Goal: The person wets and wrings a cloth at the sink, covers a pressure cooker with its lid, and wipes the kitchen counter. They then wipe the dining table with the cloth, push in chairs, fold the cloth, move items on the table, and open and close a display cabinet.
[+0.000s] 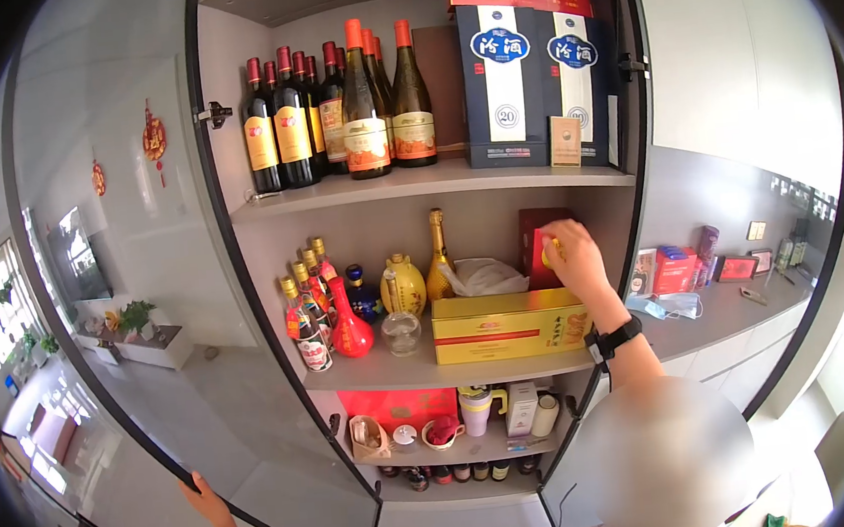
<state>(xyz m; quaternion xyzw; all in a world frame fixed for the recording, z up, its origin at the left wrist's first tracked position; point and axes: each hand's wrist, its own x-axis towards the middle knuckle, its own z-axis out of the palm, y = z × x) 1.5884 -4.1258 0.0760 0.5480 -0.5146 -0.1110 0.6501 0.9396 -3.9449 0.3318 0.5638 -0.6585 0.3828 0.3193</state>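
Observation:
My right hand (573,250) is at the right of the cabinet's middle shelf, fingers bent against a dark red box (540,271). A small yellow patch shows at its fingertips; I cannot make out whether it is a held item or part of the box. Just below lies a long gold box (508,328), with a crumpled clear plastic bag (488,276) behind it. At the lower left, my left hand (205,503) has its fingers on the black edge of the open glass door (251,379).
Wine bottles (363,108) and blue-and-white boxes (504,86) fill the top shelf. Several bottles, a red vase (350,325) and a glass jar (402,335) stand at the middle shelf's left. A lower shelf holds a lilac cup (476,412). To the right is a counter (689,330).

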